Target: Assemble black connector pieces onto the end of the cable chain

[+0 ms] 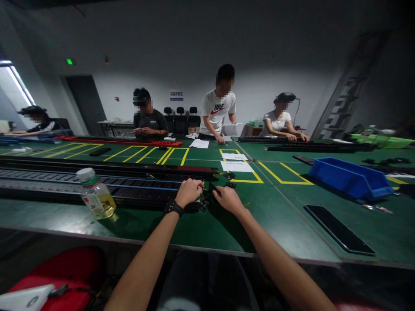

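Observation:
A long black rail (pixel 136 196) with red dots and a blue strip runs along the green table in front of me. My left hand (pixel 189 192), with a black watch at the wrist, rests at the rail's right end. Its fingers are bent and pressed together there, and what they pinch is hidden. Just to the right, my right hand (pixel 228 199) is closed on a small flat black piece (pixel 212 189) near the rail's end. Between the hands lie small black parts (pixel 203 204) with thin wires. More small black parts (pixel 229 175) sit behind my right hand.
A drink bottle (pixel 97 196) stands before the rail. At right are a blue bin (pixel 350 178) and a black tablet or phone (pixel 339 229). Paper sheets (pixel 238 166) lie on the green table (pixel 275 229). Several people work across the table. A red seat (pixel 74 272) is at lower left.

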`<move>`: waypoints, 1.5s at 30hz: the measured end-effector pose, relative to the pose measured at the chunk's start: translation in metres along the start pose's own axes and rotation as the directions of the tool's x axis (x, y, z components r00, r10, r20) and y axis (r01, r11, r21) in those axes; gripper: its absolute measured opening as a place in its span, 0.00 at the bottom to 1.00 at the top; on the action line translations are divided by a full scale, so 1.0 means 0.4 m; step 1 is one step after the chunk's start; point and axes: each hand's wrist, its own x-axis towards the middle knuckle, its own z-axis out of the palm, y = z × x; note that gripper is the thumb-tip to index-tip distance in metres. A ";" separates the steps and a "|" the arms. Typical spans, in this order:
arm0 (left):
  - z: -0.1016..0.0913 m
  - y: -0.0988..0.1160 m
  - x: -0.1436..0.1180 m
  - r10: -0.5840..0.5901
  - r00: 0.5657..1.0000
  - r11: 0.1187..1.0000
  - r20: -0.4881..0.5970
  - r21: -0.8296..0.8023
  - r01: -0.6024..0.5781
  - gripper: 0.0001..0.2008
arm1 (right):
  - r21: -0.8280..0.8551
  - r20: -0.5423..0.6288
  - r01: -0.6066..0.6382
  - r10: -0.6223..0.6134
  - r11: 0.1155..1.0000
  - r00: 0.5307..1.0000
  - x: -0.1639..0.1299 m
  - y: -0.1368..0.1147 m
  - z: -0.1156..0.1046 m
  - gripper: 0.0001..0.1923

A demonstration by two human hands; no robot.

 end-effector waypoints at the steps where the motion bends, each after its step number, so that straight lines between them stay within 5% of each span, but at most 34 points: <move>1: 0.000 0.000 0.000 -0.002 1.000 1.000 0.000 0.002 0.002 0.15 | 0.001 0.004 0.005 -0.005 1.000 1.000 -0.001 0.001 0.001 0.17; 18: -0.011 0.007 0.001 -0.009 1.000 1.000 0.006 0.003 0.009 0.16 | 0.023 0.016 0.039 -0.040 0.999 0.999 -0.003 -0.004 0.006 0.15; 45: 0.006 -0.006 0.011 -0.006 1.000 1.000 -0.001 -0.024 0.006 0.16 | 0.422 -0.103 0.178 -0.148 0.889 0.984 0.023 0.018 0.056 0.22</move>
